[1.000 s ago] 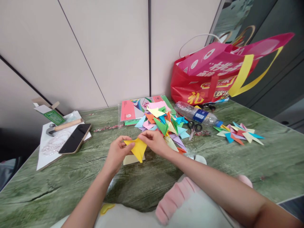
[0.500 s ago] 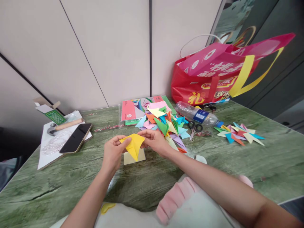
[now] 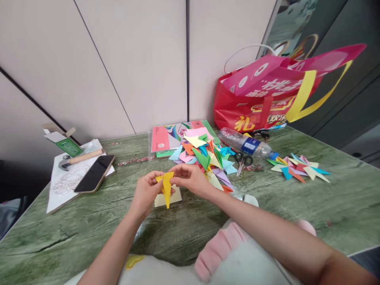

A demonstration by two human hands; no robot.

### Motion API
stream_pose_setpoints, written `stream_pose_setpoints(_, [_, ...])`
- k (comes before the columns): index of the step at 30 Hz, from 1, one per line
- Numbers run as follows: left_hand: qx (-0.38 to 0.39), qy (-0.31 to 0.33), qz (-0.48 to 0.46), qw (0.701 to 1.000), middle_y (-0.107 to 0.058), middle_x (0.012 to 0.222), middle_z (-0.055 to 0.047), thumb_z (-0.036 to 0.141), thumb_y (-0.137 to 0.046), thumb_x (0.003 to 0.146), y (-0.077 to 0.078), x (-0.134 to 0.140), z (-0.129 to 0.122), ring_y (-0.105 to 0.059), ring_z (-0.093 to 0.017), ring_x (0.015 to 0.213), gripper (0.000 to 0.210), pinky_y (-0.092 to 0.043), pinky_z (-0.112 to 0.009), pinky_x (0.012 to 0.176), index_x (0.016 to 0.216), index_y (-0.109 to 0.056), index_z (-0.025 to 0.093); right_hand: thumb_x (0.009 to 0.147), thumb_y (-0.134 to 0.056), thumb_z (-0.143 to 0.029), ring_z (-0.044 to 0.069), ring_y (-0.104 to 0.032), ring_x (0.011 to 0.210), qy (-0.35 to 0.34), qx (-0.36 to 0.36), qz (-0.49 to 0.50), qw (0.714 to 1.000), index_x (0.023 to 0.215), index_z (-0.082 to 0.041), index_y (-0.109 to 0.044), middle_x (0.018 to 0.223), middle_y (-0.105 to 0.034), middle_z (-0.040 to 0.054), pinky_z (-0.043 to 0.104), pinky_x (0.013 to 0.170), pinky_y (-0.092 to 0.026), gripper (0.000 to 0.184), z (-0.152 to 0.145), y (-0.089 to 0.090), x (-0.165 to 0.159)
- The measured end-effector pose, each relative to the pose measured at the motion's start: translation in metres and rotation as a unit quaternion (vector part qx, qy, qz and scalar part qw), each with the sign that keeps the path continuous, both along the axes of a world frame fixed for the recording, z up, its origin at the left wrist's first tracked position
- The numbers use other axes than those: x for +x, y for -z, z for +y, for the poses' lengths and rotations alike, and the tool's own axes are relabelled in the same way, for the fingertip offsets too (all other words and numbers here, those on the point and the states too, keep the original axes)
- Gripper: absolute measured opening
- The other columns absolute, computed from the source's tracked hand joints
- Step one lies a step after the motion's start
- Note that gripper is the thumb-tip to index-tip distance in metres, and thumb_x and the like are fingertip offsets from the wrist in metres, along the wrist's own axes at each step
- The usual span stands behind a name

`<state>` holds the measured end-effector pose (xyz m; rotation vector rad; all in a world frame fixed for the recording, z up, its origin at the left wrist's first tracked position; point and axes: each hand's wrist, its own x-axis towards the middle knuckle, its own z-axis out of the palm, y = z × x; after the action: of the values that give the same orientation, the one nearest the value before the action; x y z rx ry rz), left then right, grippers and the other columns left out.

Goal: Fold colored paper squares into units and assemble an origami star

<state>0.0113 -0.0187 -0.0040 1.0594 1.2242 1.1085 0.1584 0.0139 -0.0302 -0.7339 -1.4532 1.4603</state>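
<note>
A yellow sheet of origami paper (image 3: 167, 189), partly folded and narrowing to a point at the bottom, is held up between my two hands. My left hand (image 3: 146, 190) pinches its left side with thumb and fingers. On the other side my right hand (image 3: 191, 180) grips the upper right edge. Beneath the folded paper, a pale cream square of paper (image 3: 160, 201) lies on the table, partly covered. Just beyond my right hand rises a loose pile of folded paper pieces (image 3: 204, 152) in many colours.
Behind the pile lies a pink paper pack (image 3: 160, 138). Scissors (image 3: 242, 161), a plastic bottle (image 3: 249, 144) and a folded paper star (image 3: 299, 167) are to the right. A red bag (image 3: 258, 95) stands behind. At left are a phone (image 3: 95, 174), a hammer (image 3: 84, 156) and a green-white box (image 3: 67, 144).
The yellow paper has gone from a wide, spread shape to a narrower one, its sides drawn in. My hands have come closer together.
</note>
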Motion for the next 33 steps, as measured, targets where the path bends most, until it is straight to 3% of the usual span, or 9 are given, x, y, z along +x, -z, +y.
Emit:
stream_pose_setpoints(4, [0.012, 0.012, -0.006, 1.0, -0.066, 0.059, -0.002, 0.038, -0.068, 0.062, 0.0004, 0.0003, 0.0004, -0.064, -0.019, 0.051, 0.035, -0.05, -0.029, 0.049, 0.084, -0.055, 0.014, 0.063, -0.067, -0.031, 0.011, -0.057, 0.063, 0.004, 0.009, -0.017, 1.0, 0.08, -0.015, -0.06, 0.074, -0.061, 0.0017, 0.024, 0.057, -0.048, 0.025, -0.001, -0.0003, 0.0001])
stream_pose_setpoints(10, [0.034, 0.042, -0.032, 0.998, -0.067, 0.074, -0.01, 0.057, -0.047, 0.072, -0.0002, -0.0025, 0.0004, -0.066, -0.022, 0.065, 0.053, -0.051, -0.029, 0.052, 0.099, -0.052, 0.011, 0.063, -0.066, -0.034, 0.011, -0.057, 0.063, 0.045, 0.023, -0.033, 0.998, 0.076, -0.015, -0.058, 0.071, -0.06, 0.0008, 0.024, 0.059, -0.048, 0.024, 0.001, 0.0008, 0.0005])
stream_pose_setpoints(15, [0.037, 0.091, 0.024, 0.995, -0.065, 0.076, -0.005, 0.038, -0.066, 0.065, -0.0065, -0.0009, -0.0031, -0.065, -0.02, 0.059, 0.051, -0.049, -0.026, 0.047, 0.106, -0.047, 0.015, 0.063, -0.067, -0.036, 0.01, -0.056, 0.061, 0.045, 0.031, -0.029, 0.998, 0.074, -0.015, -0.058, 0.067, -0.06, 0.0003, 0.023, 0.058, -0.046, 0.025, 0.0004, -0.0012, 0.0009])
stream_pose_setpoints(22, [0.006, 0.127, -0.036, 0.991, -0.063, 0.086, -0.006, 0.032, -0.058, 0.074, -0.0087, -0.0004, -0.0035, -0.062, -0.014, 0.056, 0.026, -0.046, -0.022, 0.044, 0.094, -0.053, 0.015, 0.066, -0.064, -0.036, 0.01, -0.055, 0.056, 0.026, 0.016, -0.012, 0.999, 0.076, -0.015, -0.059, 0.062, -0.059, 0.0, 0.022, 0.054, -0.045, 0.024, -0.0015, -0.0023, 0.001])
stream_pose_setpoints(29, [0.012, 0.123, -0.016, 0.992, -0.064, 0.084, -0.006, 0.03, -0.059, 0.074, -0.0086, 0.0006, -0.0037, -0.064, -0.016, 0.06, 0.023, -0.048, -0.024, 0.049, 0.09, -0.052, 0.015, 0.066, -0.064, -0.034, 0.01, -0.053, 0.054, 0.04, 0.02, -0.026, 0.999, 0.07, -0.014, -0.058, 0.06, -0.059, -0.0002, 0.023, 0.054, -0.045, 0.021, -0.0016, -0.0016, 0.0012])
stream_pose_setpoints(33, [0.012, 0.118, -0.02, 0.993, -0.065, 0.078, -0.005, 0.031, -0.061, 0.072, -0.0063, 0.0002, -0.0032, -0.064, -0.017, 0.059, 0.027, -0.048, -0.026, 0.049, 0.092, -0.051, 0.016, 0.068, -0.062, -0.03, 0.011, -0.056, 0.06, 0.034, 0.031, -0.029, 0.999, 0.078, -0.014, -0.06, 0.066, -0.061, 0.001, 0.023, 0.057, -0.046, 0.019, -0.0015, -0.002, 0.002])
